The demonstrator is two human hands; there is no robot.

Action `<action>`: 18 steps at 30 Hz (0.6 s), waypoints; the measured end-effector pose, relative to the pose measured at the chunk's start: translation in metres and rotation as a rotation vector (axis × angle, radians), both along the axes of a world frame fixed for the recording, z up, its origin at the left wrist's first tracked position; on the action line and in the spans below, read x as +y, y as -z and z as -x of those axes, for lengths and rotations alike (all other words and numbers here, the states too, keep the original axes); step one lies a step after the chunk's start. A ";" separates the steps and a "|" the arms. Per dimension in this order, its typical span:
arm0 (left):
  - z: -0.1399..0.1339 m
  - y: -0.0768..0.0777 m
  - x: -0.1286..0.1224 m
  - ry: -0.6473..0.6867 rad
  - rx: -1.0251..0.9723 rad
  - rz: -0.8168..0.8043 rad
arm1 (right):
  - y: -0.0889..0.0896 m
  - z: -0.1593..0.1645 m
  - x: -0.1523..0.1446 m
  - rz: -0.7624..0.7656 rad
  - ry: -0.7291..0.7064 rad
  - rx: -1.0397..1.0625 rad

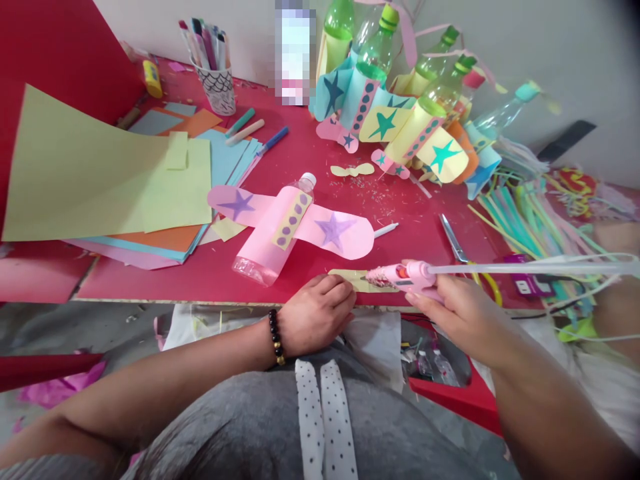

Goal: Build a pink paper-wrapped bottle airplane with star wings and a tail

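Observation:
My right hand [453, 303] grips a pink glue gun [407, 275] with a clear glue stick [525, 268] sticking out behind it. Its nozzle points left onto a small yellow paper strip [350, 278] at the red table's front edge. My left hand [317, 313] presses down on the near end of that strip, fingers curled. Just beyond lies a plastic bottle [273, 233] wrapped in pink paper, with pink wings bearing purple stars and a yellow band of purple dots.
Sheets of coloured paper [110, 180] are stacked at left. A cup of markers [216, 80] stands at the back. Several finished bottle planes [400, 113] crowd the back right. Scissors [457, 243], a white pen [386, 230] and paper strips [520, 213] lie at right.

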State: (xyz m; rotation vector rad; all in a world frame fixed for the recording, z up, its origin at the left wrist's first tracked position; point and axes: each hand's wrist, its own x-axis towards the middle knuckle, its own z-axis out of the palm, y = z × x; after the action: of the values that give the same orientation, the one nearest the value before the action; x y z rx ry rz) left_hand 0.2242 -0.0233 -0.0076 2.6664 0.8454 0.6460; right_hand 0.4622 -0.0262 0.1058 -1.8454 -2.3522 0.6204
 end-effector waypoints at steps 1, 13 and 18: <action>0.000 0.000 0.000 0.000 0.000 0.000 | -0.001 -0.001 -0.004 0.000 -0.002 -0.004; 0.000 0.001 0.000 0.001 -0.006 0.002 | 0.001 -0.003 0.004 -0.020 -0.024 0.023; 0.000 0.001 0.001 -0.001 -0.010 0.011 | 0.000 -0.022 -0.005 0.020 0.060 0.035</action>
State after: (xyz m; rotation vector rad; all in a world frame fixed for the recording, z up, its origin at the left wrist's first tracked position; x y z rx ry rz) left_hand 0.2244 -0.0223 -0.0088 2.6509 0.8453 0.6525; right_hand 0.4837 -0.0315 0.1058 -1.8892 -2.2682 0.6671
